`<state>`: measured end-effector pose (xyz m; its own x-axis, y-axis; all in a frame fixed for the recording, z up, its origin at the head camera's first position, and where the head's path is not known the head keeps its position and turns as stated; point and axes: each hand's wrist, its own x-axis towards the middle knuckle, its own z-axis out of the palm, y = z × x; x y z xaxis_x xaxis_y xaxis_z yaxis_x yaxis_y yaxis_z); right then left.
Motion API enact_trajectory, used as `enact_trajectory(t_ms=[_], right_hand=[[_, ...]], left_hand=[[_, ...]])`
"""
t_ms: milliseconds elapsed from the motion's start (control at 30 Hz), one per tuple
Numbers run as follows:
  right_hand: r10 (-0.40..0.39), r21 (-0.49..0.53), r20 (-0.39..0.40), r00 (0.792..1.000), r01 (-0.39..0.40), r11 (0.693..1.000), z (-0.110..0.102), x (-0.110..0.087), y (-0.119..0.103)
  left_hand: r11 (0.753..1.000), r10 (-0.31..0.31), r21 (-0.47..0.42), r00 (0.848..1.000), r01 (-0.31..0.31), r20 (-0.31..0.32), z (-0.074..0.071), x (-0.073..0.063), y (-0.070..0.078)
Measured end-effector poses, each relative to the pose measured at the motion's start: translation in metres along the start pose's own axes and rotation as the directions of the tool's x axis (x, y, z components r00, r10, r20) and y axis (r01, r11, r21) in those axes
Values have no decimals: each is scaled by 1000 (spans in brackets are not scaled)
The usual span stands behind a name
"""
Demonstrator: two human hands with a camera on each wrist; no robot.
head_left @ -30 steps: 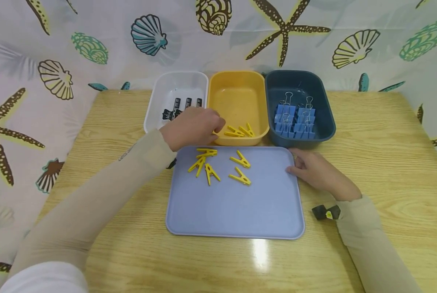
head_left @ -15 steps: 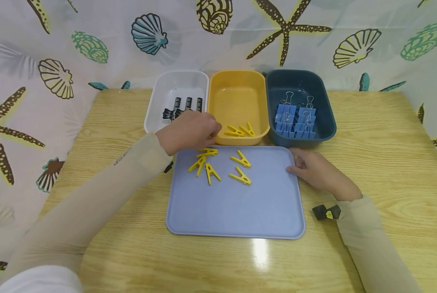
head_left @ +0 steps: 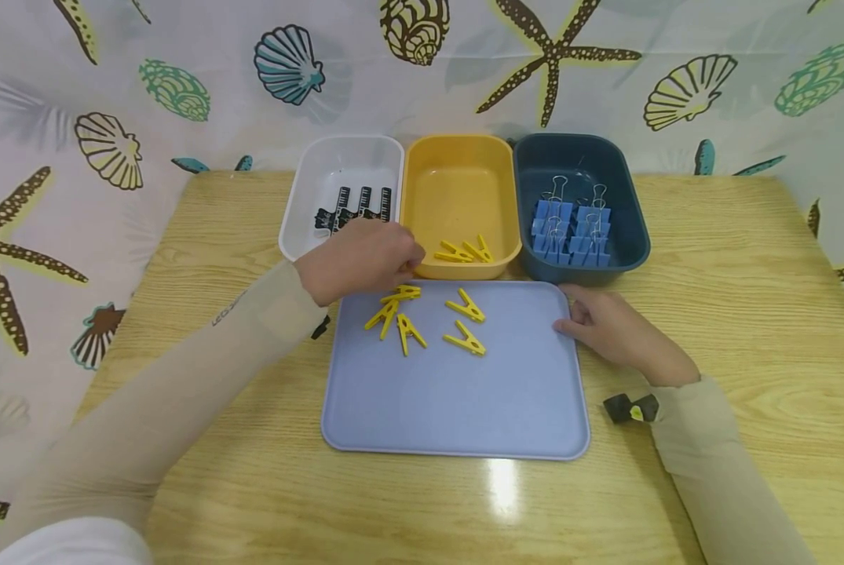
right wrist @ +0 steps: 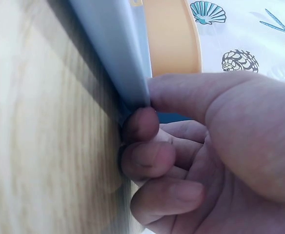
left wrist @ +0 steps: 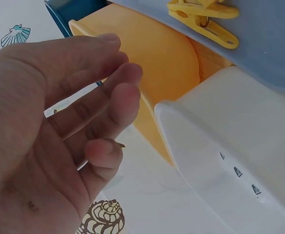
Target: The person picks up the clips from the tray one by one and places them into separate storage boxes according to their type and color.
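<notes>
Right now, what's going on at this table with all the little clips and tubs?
A person is handling yellow clothespins lying on a blue tray. The left hand, empty with relaxed fingers, hovers over the tray's far edge near the yellow tub, which already holds a few pins. The right hand pinches the tray's right edge. A white tub and a dark blue tub stand on either side.

Bright, even overhead light; glare patch on the table [head_left: 504,486] (near edge); soft shadows; wrist close-ups blurred, edges slightly bowed.
</notes>
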<state>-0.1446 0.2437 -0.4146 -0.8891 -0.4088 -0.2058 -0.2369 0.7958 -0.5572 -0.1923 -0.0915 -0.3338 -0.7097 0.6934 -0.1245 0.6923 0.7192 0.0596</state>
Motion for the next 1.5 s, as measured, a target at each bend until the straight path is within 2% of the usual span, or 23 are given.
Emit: enact_trajectory(t_ms=[433,633,867,1167,1333,1500], right_hand=[[3,-1,3,1000,-3,1000,0,1,0],[12,0,8,1000,-12,1000,-1,1,-1],[15,-1,13,1000,-15,1000,-1,1,-1],[19,2,14,1000,-19,1000,-1,0,0],[18,7,15,1000,-18,1000,-1,0,0],[24,9,18,1000,-25,1000,-2,-1,-1]], left_hand=[[1000,4,-17,999,-3,36,1,-7,-1],[1000,-8,-7,998,9,70,3,-8,-1],[999,3,-41,994,2,108,7,-10,-1],[999,16,-41,995,-12,97,13,-12,-3],[999,5,-38,991,0,134,16,-13,-3],[999,14,-39,989,-8,145,20,-14,-4]])
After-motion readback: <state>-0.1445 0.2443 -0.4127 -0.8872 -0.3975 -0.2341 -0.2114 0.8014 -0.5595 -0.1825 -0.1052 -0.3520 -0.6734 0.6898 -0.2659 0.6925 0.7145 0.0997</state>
